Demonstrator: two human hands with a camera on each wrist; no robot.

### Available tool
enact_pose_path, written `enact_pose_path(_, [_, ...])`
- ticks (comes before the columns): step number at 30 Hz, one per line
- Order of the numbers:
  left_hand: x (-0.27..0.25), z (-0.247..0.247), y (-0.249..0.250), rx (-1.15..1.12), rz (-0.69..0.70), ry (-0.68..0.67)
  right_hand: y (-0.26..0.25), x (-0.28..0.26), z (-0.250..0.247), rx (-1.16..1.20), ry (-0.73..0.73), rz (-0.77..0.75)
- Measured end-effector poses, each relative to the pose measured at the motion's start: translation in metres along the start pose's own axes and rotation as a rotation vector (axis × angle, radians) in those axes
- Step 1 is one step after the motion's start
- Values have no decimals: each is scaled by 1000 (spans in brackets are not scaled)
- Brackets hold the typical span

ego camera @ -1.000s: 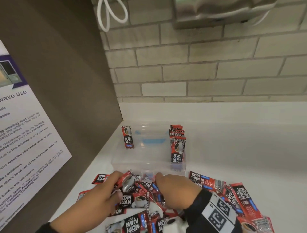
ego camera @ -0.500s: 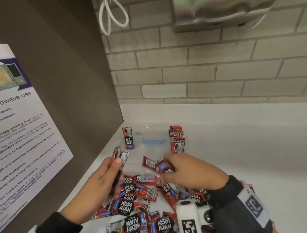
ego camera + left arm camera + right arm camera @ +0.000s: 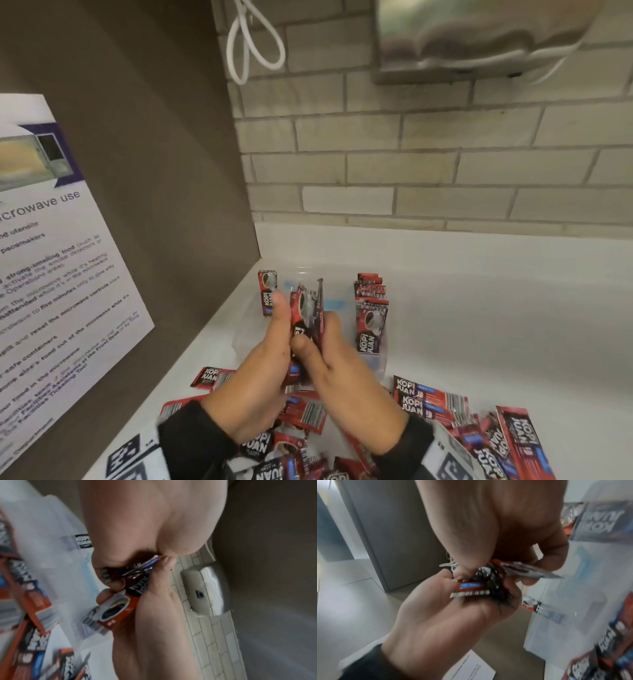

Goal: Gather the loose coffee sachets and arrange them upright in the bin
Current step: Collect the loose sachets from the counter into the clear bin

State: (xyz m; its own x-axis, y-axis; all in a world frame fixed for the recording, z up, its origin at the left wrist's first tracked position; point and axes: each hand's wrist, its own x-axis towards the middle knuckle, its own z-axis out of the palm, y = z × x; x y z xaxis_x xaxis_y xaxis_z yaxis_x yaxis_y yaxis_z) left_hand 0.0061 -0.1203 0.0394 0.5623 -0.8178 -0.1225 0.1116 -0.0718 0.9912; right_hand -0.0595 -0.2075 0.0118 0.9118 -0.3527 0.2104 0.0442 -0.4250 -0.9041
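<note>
Both hands meet in front of the clear plastic bin (image 3: pixel 375 366) and hold one small bundle of red-and-black coffee sachets (image 3: pixel 306 317) upright between them. My left hand (image 3: pixel 281 329) grips the bundle from the left, with the thumb along its face. My right hand (image 3: pixel 325 342) pinches it from the right. The left wrist view shows the bundle (image 3: pixel 120 608) against my palm, and the right wrist view shows its lower ends (image 3: pixel 471 589). Inside the bin, one sachet (image 3: pixel 267 296) stands at the left and a row of sachets (image 3: pixel 371 318) stands at the right. Loose sachets (image 3: pixel 428 404) lie piled on the counter.
A brown panel with a microwave notice (image 3: pixel 51 274) closes the left side. A brick wall (image 3: pixel 411 171) stands behind, with a steel dispenser (image 3: pixel 479 41) and a white cable loop (image 3: pixel 253 44) above. The white counter (image 3: pixel 513 325) stretches out to the right of the bin.
Both hands rose from the pile, each with sachets. They came together, and the sachets now form one upright bundle in front of the bin.
</note>
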Motion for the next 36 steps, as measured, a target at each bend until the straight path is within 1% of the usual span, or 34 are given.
enact_pose_path(3, [-1, -1, 0, -117, -22, -26, -2, -1, -4, -3, -27, 33])
enact_pose_path(5, [-1, -1, -4, -161, -20, 13, -1, 1, -1, 43, -27, 55])
enact_pose_path(7, [1, 2, -11, -156, -8, 118, 3, 3, 5, 113, -23, 64])
enact_pose_path(8, [3, 3, -14, -118, 11, 171, 5, 4, 8, 168, -22, 75])
enact_pose_path(11, [10, 10, -15, 97, 74, 312, 8, 5, 16, 373, -40, 124])
enact_pose_path(13, [12, 14, -11, 183, 119, 340, 9, 4, 17, 448, -54, 107])
enact_pose_path(15, [12, 15, -8, 222, 109, 279, 9, 5, 13, 482, -63, 96])
enact_pose_path(17, [18, 14, -3, 206, 81, 219, 9, 6, 5, 509, -70, 97])
enact_pose_path(19, [22, 9, 3, 172, 50, 198, 8, 8, -7, 557, -72, 110])
enact_pose_path(20, [22, 6, 3, 185, 62, 176, 8, 9, -13, 567, -56, 118])
enact_pose_path(22, [18, 0, -1, 163, 145, 126, 10, 9, -24, 536, 0, 97])
enact_pose_path(25, [11, -6, -6, 134, 222, 177, 13, 11, -35, 468, 123, 58])
enact_pose_path(26, [13, -6, -6, 130, 237, 167, 12, 12, -38, 484, 165, 45])
enact_pose_path(28, [12, -3, -5, 121, 228, 104, 13, 14, -42, 529, 248, 15])
enact_pose_path(31, [12, 2, -6, 98, 210, 49, 15, 16, -42, 516, 390, -3])
enact_pose_path(33, [16, 4, -6, 112, 206, 27, 14, 17, -39, 506, 425, -19])
enact_pose_path(36, [27, 7, -2, 199, 173, -21, 13, 16, -35, 548, 388, -13])
